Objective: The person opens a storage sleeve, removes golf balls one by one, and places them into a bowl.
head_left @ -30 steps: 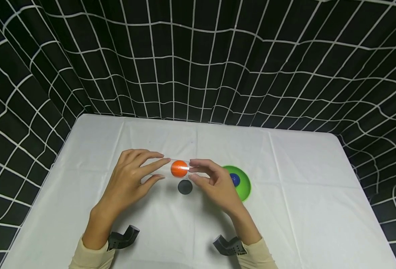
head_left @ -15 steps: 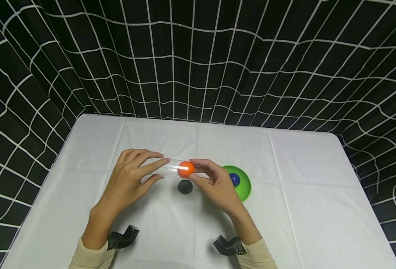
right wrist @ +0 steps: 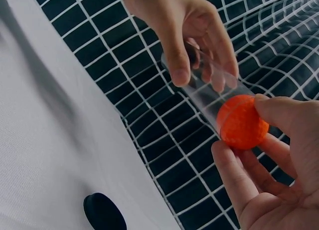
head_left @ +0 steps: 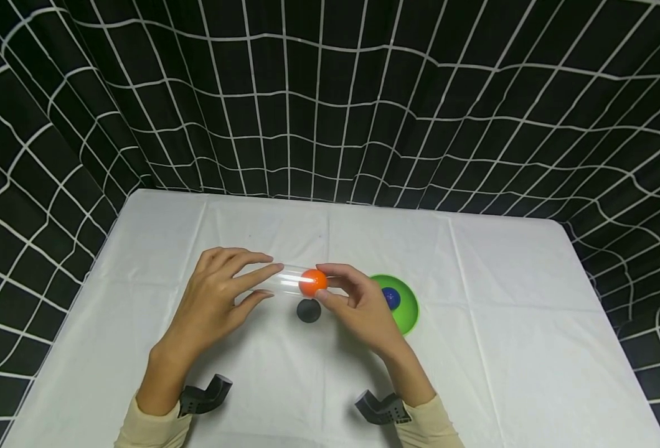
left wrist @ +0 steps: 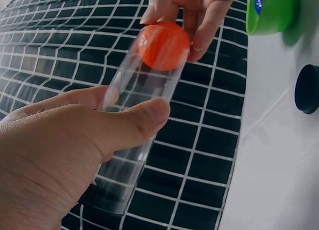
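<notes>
My left hand [head_left: 215,295] grips a clear tube [head_left: 287,280] between thumb and fingers, held sideways above the table. A dark end shows at the tube's left end [left wrist: 102,200] in the left wrist view. An orange ball [head_left: 312,283] sits at the tube's right end, seemingly partly out of its mouth. My right hand [head_left: 363,308] pinches the ball there with thumb and fingertips; contact with the tube rim cannot be told. Below the tube, a round black cap [head_left: 309,311] lies on the table. A green bowl [head_left: 408,314], partly behind my right hand, contains a blue ball [head_left: 391,298].
A white cloth covers the table [head_left: 504,348]. Behind and around it hangs a black curtain [head_left: 330,106] with a white grid. A black camera mount sits on each wrist, at the left [head_left: 207,395] and right [head_left: 383,407] cuffs.
Inside the tube the orange ball has slid right, to the mouth and between my right fingertips. Both hands and the tube have hardly moved.
</notes>
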Demonstrator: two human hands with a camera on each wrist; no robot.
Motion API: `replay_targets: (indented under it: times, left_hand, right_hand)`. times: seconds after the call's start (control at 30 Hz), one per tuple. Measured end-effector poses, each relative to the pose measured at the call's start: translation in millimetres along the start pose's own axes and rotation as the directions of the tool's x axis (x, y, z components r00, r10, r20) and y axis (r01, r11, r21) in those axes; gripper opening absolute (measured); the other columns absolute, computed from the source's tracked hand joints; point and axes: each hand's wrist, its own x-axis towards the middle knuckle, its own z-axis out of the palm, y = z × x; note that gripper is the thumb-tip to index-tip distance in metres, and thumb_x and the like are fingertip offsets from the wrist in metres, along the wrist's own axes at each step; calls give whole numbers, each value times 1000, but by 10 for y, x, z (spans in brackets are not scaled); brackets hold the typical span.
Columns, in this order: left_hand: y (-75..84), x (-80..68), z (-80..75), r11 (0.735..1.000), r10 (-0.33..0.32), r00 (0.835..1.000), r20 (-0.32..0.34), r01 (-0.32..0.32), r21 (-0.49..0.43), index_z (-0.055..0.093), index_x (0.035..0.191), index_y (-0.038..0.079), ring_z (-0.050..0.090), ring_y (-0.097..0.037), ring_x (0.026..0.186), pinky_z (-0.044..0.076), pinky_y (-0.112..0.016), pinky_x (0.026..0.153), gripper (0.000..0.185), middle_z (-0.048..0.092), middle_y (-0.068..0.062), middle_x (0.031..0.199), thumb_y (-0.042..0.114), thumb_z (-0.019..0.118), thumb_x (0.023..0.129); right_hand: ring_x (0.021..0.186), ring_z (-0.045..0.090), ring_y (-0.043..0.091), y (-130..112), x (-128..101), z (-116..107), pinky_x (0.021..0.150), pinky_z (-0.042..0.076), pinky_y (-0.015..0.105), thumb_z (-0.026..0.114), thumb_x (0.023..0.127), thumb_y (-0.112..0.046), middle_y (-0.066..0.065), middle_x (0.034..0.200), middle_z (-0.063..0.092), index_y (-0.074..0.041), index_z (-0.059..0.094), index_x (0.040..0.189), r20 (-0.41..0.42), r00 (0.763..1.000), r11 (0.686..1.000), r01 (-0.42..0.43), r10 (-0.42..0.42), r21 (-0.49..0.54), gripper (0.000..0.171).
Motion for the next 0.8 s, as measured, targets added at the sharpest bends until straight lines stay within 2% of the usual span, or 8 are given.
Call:
replay_targets:
  times: [0.13, 0.3, 0.43, 0.57, 0.7, 0.8]
  left_hand:
    - [8, 2, -5, 1000, 1, 1000, 5, -1, 6, 77, 129, 25, 65, -26, 117, 44, -48, 104, 50, 76, -2, 125, 21, 92, 82]
    - [17, 2, -4, 1000, 1, 1000, 11, -1, 5, 77, 130, 25, 65, -26, 117, 44, -49, 104, 50, 76, -2, 124, 20, 92, 82]
    - [4, -18, -22, 1000, -20, 1000, -1, 20, -14, 77, 130, 24, 66, -25, 117, 44, -48, 105, 49, 76, -2, 125, 22, 91, 83]
    - [-19, -44, -35, 998, -43, 999, -19, 42, -39, 77, 129, 23, 66, -24, 116, 44, -47, 104, 48, 76, -2, 125, 22, 91, 83]
    - [-39, -37, -9, 998, -42, 999, -23, 41, -55, 77, 129, 23, 66, -24, 118, 44, -46, 105, 48, 76, -1, 126, 22, 91, 84]
    - [-35, -17, 36, 997, -37, 999, -18, 36, -62, 76, 130, 23, 66, -23, 118, 45, -46, 105, 48, 76, -1, 127, 22, 90, 84]
  right_hand:
    - [117, 73, 24, -3, -2, -9, 95, 61, 23, 75, 98, -10, 14, 137, 68, -10, 66, 138, 10, 1000, 1000, 10, -10, -7, 42]
    - [111, 73, 13, -16, -2, -23, 94, 62, 22, 75, 97, -8, 18, 137, 67, -8, 66, 137, 17, 1000, 1000, 16, -16, 19, 41]
    - [112, 72, 8, -8, 4, -25, 92, 61, 21, 75, 96, -5, 20, 132, 69, -4, 65, 137, 3, 1000, 999, 27, -27, 38, 41]
    - [113, 69, 8, 4, 2, -61, 85, 59, 16, 74, 95, -2, 15, 129, 72, -2, 66, 135, -23, 999, 999, 46, -46, 22, 40]
    - [105, 71, 7, -15, -15, -151, 79, 58, 15, 75, 95, -1, 6, 127, 72, -2, 66, 134, -47, 998, 999, 46, -46, 9, 41]
    - [94, 73, 8, -61, -43, -262, 77, 60, 15, 75, 94, 1, 6, 128, 69, -1, 65, 134, -48, 998, 999, 43, -42, 16, 42]
